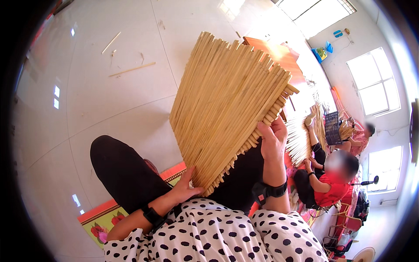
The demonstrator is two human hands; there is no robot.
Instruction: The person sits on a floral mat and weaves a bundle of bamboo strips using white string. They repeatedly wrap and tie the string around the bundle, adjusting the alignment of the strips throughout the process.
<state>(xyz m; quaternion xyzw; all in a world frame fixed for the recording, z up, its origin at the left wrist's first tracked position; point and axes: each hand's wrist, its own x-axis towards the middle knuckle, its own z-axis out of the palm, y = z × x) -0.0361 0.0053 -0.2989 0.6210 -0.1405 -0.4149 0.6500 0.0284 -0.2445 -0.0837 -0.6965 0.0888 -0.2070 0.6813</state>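
Note:
A stiff mat of slim yellow-brown wooden sticks (pixel 227 100), laid tightly side by side, is tilted up in front of me above my dark trousers. Its far edge is uneven, and along the right edge the ends of a second layer of sticks show underneath. My left hand (pixel 185 188) grips the mat's near corner, thumb along the edge and the other fingers partly hidden. At the right edge my right hand (pixel 274 137) is closed around the stick ends, with its thumb on top.
Loose sticks (pixel 132 69) lie on the shiny tiled floor (pixel 118 100). A flowered mat (pixel 102 222) is beneath me at the left. To the right a person in red (pixel 331 190) sits handling more sticks (pixel 298 142). Beyond are a dark crate (pixel 333 129), another person and an orange-brown board (pixel 279 54).

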